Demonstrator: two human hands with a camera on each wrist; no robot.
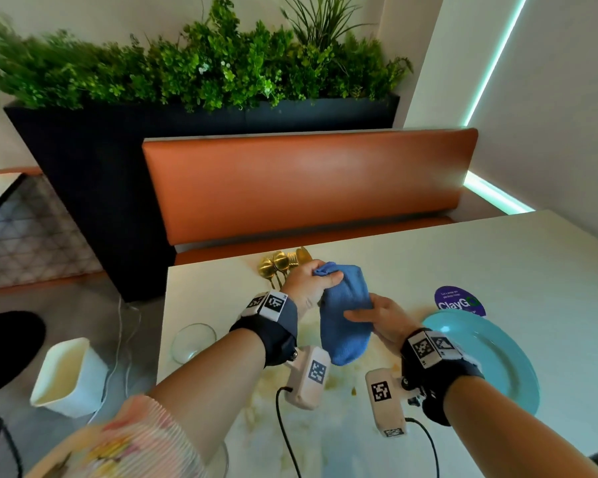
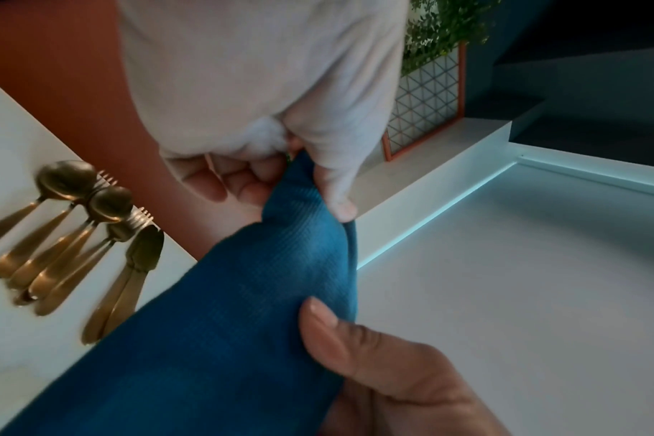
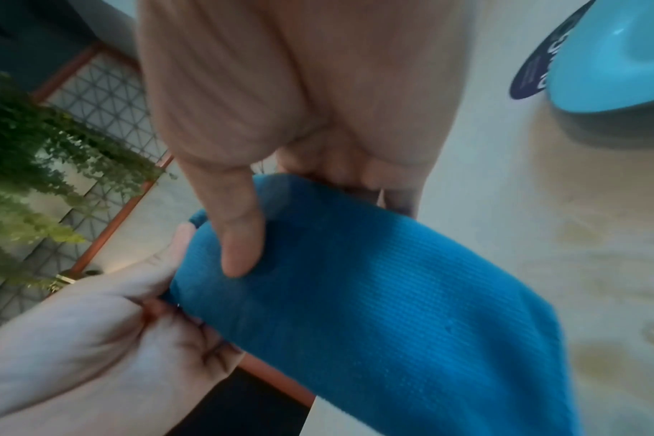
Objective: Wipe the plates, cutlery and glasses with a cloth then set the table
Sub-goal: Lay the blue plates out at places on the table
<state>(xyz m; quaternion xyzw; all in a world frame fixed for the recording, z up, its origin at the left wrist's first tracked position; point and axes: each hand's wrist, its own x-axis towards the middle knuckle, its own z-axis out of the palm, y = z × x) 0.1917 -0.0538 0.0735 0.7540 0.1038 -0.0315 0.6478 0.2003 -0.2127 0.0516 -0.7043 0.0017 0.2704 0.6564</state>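
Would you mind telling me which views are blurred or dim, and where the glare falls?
Head view: bright, plants smeared at left, glare off the light strip. Left wrist view: dim, cutlery slightly motion-blurred. Right wrist view: soft overall, right hand out of focus, cloth weave readable.

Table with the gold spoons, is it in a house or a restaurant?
Probably a restaurant or café: an orange padded booth bench lines the table, a long planter of greenery divides the room, and a round printed sticker lies on the tabletop.
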